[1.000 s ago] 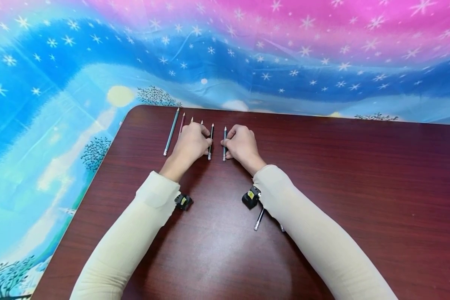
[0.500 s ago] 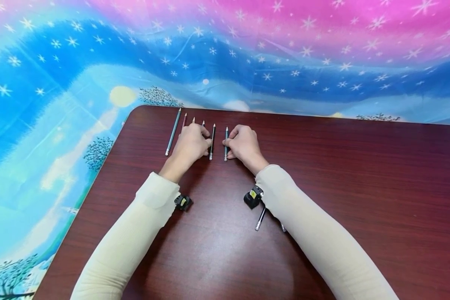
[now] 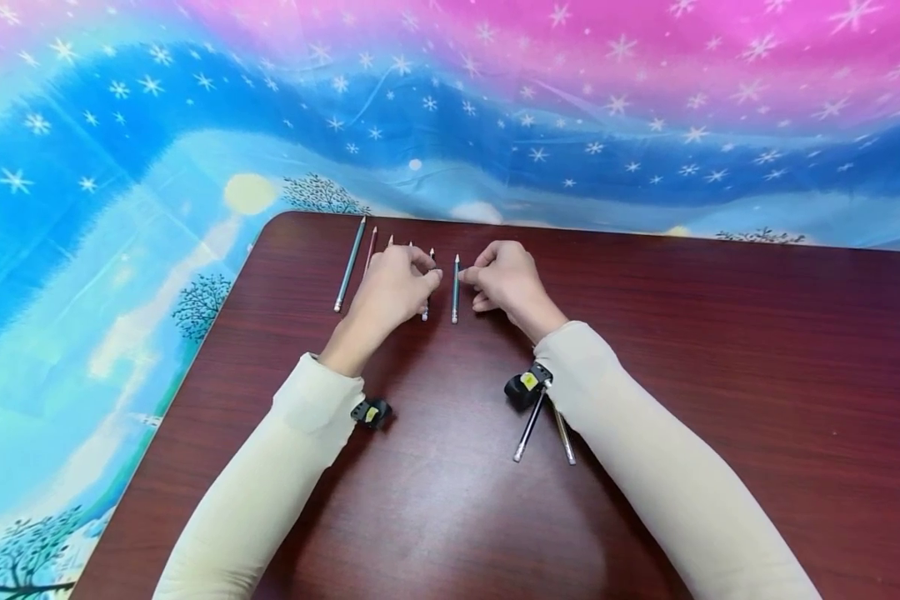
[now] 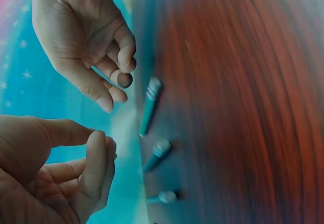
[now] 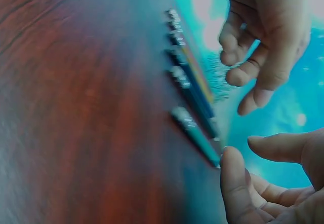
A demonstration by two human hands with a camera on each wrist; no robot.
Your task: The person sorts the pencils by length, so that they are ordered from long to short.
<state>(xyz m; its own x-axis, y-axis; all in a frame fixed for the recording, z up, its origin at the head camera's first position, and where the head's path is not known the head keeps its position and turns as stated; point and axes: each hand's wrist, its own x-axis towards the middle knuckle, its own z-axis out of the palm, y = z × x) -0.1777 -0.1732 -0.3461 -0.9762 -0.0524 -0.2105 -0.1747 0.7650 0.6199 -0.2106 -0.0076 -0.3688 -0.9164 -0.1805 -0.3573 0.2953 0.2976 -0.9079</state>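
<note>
A row of pencils lies side by side on the table, points toward the far edge. At its right end is a short teal pencil [image 3: 455, 292]; my right hand [image 3: 512, 282] hovers just right of it, thumb and forefinger apart, holding nothing. My left hand [image 3: 396, 287] is over the middle of the row, fingers loosely bent with nothing between them. Beneath it a black pencil [image 3: 424, 315] is partly hidden, and only the tips of two others show. Farther left lie a dark red pencil [image 3: 371, 243] and a longer light blue pencil [image 3: 350, 265].
Near my right sleeve [image 3: 607, 400] lie a loose black pencil [image 3: 527, 433] and a gold pencil [image 3: 565, 437], their upper parts hidden by the wrist camera [image 3: 527, 386]. The dark wood table [image 3: 720, 350] ends at a patterned cloth [image 3: 495, 108] behind and to the left.
My right hand has let go of the teal pencil and moved right and up. My left hand has released the black pencil and shifted slightly right. More of the gold pencil shows.
</note>
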